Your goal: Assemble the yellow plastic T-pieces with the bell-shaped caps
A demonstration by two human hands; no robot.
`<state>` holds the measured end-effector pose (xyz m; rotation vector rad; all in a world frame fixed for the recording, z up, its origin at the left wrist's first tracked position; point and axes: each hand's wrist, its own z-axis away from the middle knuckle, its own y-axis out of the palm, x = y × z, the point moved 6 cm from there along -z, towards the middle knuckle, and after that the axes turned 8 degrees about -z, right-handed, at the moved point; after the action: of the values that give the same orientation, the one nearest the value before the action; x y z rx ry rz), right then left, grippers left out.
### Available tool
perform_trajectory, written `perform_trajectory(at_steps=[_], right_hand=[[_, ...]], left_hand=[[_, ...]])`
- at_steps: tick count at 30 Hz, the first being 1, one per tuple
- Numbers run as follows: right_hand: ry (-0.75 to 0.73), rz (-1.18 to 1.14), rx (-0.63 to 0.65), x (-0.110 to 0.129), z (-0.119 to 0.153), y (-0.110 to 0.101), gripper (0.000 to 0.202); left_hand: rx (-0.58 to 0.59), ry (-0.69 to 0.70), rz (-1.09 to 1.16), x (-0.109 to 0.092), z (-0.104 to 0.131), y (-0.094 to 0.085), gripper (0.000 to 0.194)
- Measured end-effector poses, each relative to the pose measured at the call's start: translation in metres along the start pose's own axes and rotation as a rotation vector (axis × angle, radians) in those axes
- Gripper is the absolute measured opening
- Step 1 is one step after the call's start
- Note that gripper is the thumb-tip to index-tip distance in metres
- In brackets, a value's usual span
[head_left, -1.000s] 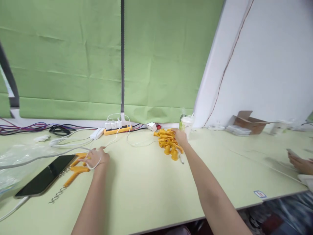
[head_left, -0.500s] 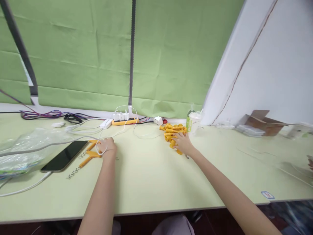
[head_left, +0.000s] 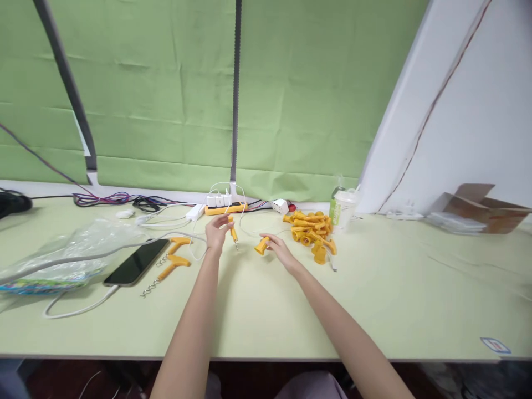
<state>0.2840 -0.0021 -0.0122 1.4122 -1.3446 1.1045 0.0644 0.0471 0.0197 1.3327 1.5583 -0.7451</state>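
Note:
My left hand (head_left: pixel 216 233) pinches the handle of a yellow corkscrew (head_left: pixel 233 233), whose metal spiral points down above the table. To its right, my right hand (head_left: pixel 280 249) holds a yellow flared sleeve (head_left: pixel 261 245) by its narrow end, the wide end tilted down and left. The two pieces are apart. Right of my right hand lies a pile of yellow plastic parts (head_left: pixel 310 226). On the left, two yellow corkscrews (head_left: pixel 173 262) with bare metal spirals lie beside a black phone (head_left: pixel 135 264).
A clear plastic bag (head_left: pixel 75 249) and white cables are on the left. Behind my hands sits a yellow power strip (head_left: pixel 226 208) with white plugs. A lidded cup (head_left: pixel 346 208) stands behind the pile, and an open cardboard box (head_left: pixel 494 213) is at far right.
My right hand has left the pile and moved left with a yellow sleeve. My left hand has moved right and up from the lying corkscrews, now with a corkscrew raised. The view has shifted slightly.

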Motion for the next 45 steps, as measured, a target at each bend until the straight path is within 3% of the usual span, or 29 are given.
perform_trajectory(at_steps=[3, 5, 8, 10, 14, 18, 21, 25, 27, 28, 30, 32, 34, 38, 41, 45], right_hand=[[0.021, -0.12, -0.083, -0.01, -0.007, 0.023, 0.037], [0.025, -0.195, -0.06, -0.014, -0.008, 0.036, 0.04], [0.061, -0.3, 0.014, -0.015, -0.007, 0.047, 0.031], [0.08, -0.339, 0.018, -0.013, -0.004, 0.043, 0.035], [0.105, -0.35, 0.071, -0.004, 0.005, 0.029, 0.048], [0.105, -0.126, 0.096, -0.001, 0.01, 0.023, 0.043], [0.07, -0.119, -0.012, -0.001, 0.009, 0.021, 0.041], [-0.027, -0.301, -0.239, 0.004, 0.005, 0.006, 0.037], [-0.073, -0.346, -0.337, 0.007, 0.004, -0.004, 0.037], [-0.093, -0.35, -0.375, 0.008, 0.004, -0.009, 0.036], [-0.114, -0.342, -0.446, 0.007, 0.005, -0.017, 0.035], [-0.106, -0.341, -0.508, 0.004, 0.007, -0.022, 0.032], [-0.098, -0.342, -0.556, 0.0, 0.01, -0.024, 0.03], [-0.143, -0.319, -0.611, -0.003, 0.015, -0.024, 0.025], [-0.181, -0.347, -0.643, -0.003, 0.015, -0.027, 0.022], [-0.223, -0.428, -0.648, 0.0, 0.008, -0.043, 0.027]], left_hand=[[0.146, -0.07, 0.315, -0.003, 0.006, 0.015, 0.058], [0.266, -0.124, 0.408, -0.004, 0.015, 0.028, 0.063], [0.472, -0.159, 0.42, -0.006, 0.03, 0.05, 0.059], [0.572, -0.156, 0.375, -0.008, 0.037, 0.059, 0.05], [0.619, -0.081, 0.236, -0.012, 0.042, 0.059, 0.038], [0.657, -0.034, 0.105, -0.011, 0.045, 0.062, 0.041], [0.518, 0.049, -0.015, -0.014, 0.045, 0.065, 0.042], [0.012, 0.243, -0.315, -0.032, 0.052, 0.051, 0.041], [-0.084, 0.288, -0.463, -0.041, 0.062, 0.051, 0.028], [-0.029, 0.295, -0.527, -0.041, 0.067, 0.057, 0.025], [0.235, 0.278, -0.661, -0.035, 0.076, 0.075, 0.029], [0.517, 0.223, -0.8, -0.019, 0.086, 0.092, 0.04], [0.712, 0.14, -0.847, -0.002, 0.094, 0.101, 0.047], [1.002, -0.14, -0.492, 0.016, 0.106, 0.113, 0.055], [1.098, -0.305, -0.247, 0.015, 0.11, 0.115, 0.054], [0.985, -0.321, -0.145, 0.009, 0.094, 0.102, 0.05]])
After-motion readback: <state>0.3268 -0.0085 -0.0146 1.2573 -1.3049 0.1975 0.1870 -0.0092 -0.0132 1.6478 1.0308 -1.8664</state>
